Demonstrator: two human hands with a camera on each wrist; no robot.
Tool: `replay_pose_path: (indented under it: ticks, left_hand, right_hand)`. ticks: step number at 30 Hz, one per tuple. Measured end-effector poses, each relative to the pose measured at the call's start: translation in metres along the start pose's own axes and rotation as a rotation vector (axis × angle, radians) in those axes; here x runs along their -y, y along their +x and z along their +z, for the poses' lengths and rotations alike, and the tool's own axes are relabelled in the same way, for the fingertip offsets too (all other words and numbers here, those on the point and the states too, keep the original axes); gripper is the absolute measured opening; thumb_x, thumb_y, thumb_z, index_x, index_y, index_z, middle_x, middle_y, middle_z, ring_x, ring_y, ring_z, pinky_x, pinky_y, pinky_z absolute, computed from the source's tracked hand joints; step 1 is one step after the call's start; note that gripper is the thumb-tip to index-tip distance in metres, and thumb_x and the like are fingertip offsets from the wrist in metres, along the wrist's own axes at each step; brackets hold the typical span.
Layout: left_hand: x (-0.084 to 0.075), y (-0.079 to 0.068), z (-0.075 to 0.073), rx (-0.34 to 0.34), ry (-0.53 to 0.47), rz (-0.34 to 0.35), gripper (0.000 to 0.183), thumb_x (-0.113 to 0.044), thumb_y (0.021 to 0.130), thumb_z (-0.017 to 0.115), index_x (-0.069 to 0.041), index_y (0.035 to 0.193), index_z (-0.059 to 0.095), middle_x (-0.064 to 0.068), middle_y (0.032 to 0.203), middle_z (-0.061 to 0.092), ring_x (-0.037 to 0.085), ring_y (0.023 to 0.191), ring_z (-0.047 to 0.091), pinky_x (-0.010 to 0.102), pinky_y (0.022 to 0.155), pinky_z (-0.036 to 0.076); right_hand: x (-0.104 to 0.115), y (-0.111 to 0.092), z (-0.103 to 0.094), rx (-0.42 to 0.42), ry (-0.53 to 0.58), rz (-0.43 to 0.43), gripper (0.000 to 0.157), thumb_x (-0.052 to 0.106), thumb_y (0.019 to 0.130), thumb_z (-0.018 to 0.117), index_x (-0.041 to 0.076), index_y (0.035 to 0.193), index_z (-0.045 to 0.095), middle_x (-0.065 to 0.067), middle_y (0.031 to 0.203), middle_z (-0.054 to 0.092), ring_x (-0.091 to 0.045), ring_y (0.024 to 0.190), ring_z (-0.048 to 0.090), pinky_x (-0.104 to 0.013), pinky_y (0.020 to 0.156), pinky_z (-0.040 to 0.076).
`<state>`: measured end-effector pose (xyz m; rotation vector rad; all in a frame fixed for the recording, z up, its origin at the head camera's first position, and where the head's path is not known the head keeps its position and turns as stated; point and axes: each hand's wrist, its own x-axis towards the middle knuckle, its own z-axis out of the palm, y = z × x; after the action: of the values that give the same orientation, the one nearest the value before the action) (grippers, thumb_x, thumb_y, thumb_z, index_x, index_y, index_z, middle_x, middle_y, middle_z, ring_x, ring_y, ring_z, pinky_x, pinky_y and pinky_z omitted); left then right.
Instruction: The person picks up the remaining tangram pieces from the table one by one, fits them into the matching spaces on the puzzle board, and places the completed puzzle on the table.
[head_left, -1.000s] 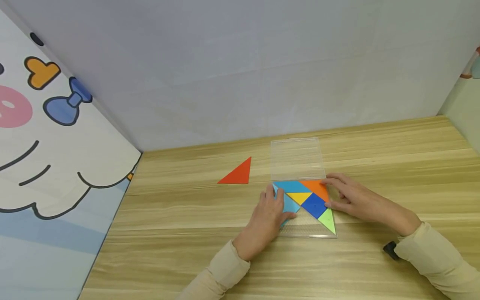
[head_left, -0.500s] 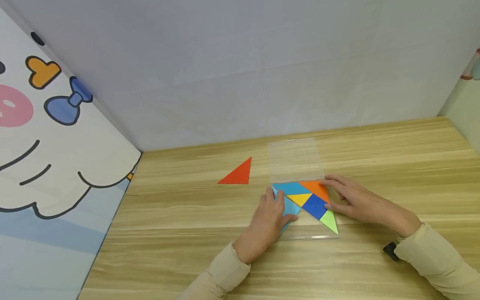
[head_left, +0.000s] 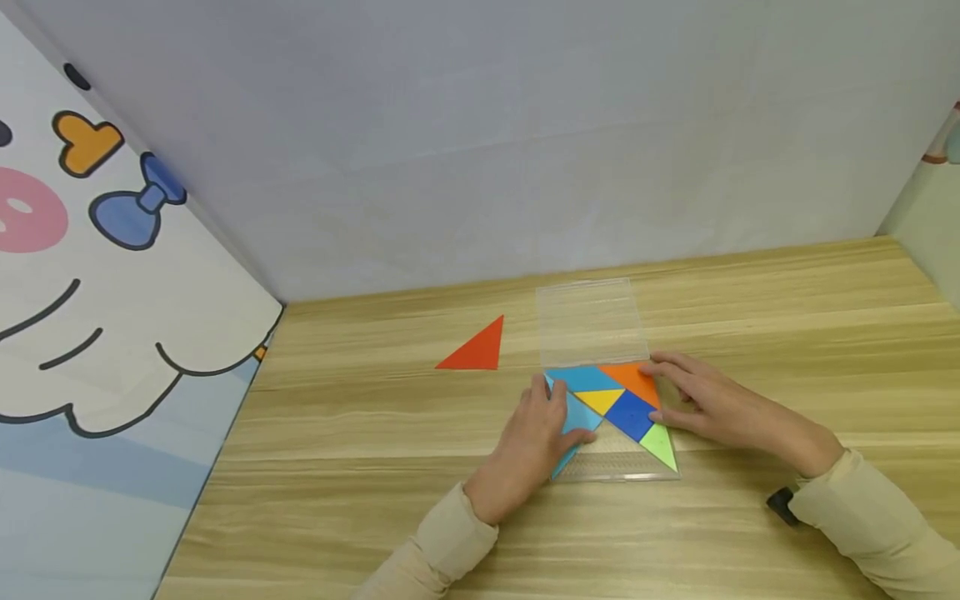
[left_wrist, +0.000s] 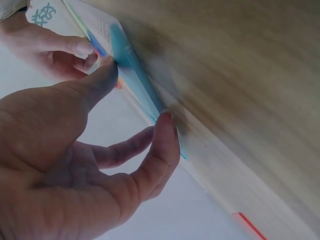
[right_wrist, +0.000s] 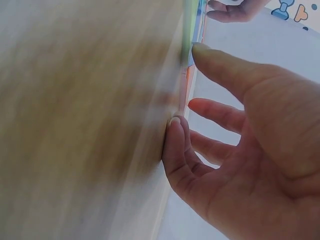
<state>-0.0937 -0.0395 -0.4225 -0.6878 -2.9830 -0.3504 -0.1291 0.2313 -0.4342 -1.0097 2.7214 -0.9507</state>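
In the head view a clear plastic tangram tray [head_left: 618, 467] lies on the table. My left hand [head_left: 528, 437] pinches a large light-blue triangle [head_left: 581, 414] at the tray's left side; the left wrist view shows this triangle [left_wrist: 132, 75] tilted between thumb and fingers. At the far right corner, my right hand [head_left: 716, 404] grips the tray, its thumb at the dark blue square [head_left: 630, 414] and a fingertip on the orange triangle [head_left: 632, 381]. A blue parallelogram [head_left: 585, 378], a yellow triangle [head_left: 600, 401] and a green triangle [head_left: 660, 446] also lie in the tray.
A red triangle [head_left: 476, 348] lies flat on the wooden table [head_left: 360, 467], left of the tray. Behind the tray is a clear square lid [head_left: 592, 325]. A pale back wall [head_left: 525, 150] and a cartoon-printed panel [head_left: 150, 317] border the table.
The tray and lid have shifted and turned slightly, the tray's near right corner going a little right. The light-blue triangle's near corner shows more. Both hands stay nearly in place.
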Motion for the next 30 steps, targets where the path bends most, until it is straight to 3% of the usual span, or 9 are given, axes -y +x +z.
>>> replay_pose_path:
  ticks: [5, 8, 13, 20, 30]
  left_hand:
    - [0.005, 0.001, 0.001, -0.069, 0.01, 0.026, 0.054, -0.039, 0.089, 0.08, 0.005, 0.112, 0.058, 0.014, 0.093, 0.05, 0.018, 0.07, 0.049, 0.024, 0.062, 0.051]
    - [0.009, 0.002, 0.001, -0.09, 0.035, 0.006, 0.05, -0.038, 0.091, 0.079, 0.004, 0.108, 0.058, 0.012, 0.089, 0.05, 0.019, 0.068, 0.05, 0.023, 0.058, 0.049]
    - [0.016, 0.004, -0.001, -0.068, 0.079, -0.038, 0.05, -0.038, 0.092, 0.078, 0.004, 0.11, 0.059, 0.013, 0.093, 0.055, 0.022, 0.076, 0.058, 0.026, 0.062, 0.053]
    - [0.02, 0.005, -0.006, 0.0, 0.027, -0.09, 0.049, -0.036, 0.094, 0.076, 0.003, 0.117, 0.059, 0.014, 0.1, 0.057, 0.024, 0.086, 0.059, 0.031, 0.071, 0.055]
    - [0.028, 0.008, -0.012, 0.016, 0.053, -0.143, 0.052, -0.036, 0.097, 0.073, 0.005, 0.125, 0.061, 0.019, 0.114, 0.061, 0.03, 0.099, 0.06, 0.037, 0.083, 0.056]
  right_hand:
    - [-0.003, 0.002, 0.001, 0.002, -0.002, 0.0, 0.056, 0.022, 0.094, 0.077, -0.002, 0.14, 0.055, -0.03, 0.147, 0.045, -0.033, 0.111, 0.062, -0.048, 0.088, 0.055]
    - [-0.005, 0.002, 0.002, 0.0, -0.006, -0.005, 0.056, 0.023, 0.094, 0.077, -0.002, 0.14, 0.055, -0.03, 0.147, 0.046, -0.029, 0.107, 0.062, -0.047, 0.087, 0.055]
    - [-0.006, 0.001, 0.003, -0.003, 0.004, -0.011, 0.056, 0.021, 0.094, 0.077, -0.002, 0.139, 0.055, -0.031, 0.146, 0.045, -0.028, 0.104, 0.064, -0.05, 0.088, 0.055]
    - [-0.004, 0.002, 0.003, -0.003, -0.004, -0.014, 0.056, 0.021, 0.093, 0.078, -0.003, 0.139, 0.055, -0.031, 0.146, 0.046, -0.031, 0.108, 0.063, -0.05, 0.089, 0.055]
    - [0.001, 0.0, 0.0, 0.002, 0.006, -0.002, 0.055, 0.022, 0.095, 0.075, -0.003, 0.14, 0.054, -0.03, 0.148, 0.044, -0.034, 0.112, 0.06, -0.055, 0.093, 0.051]
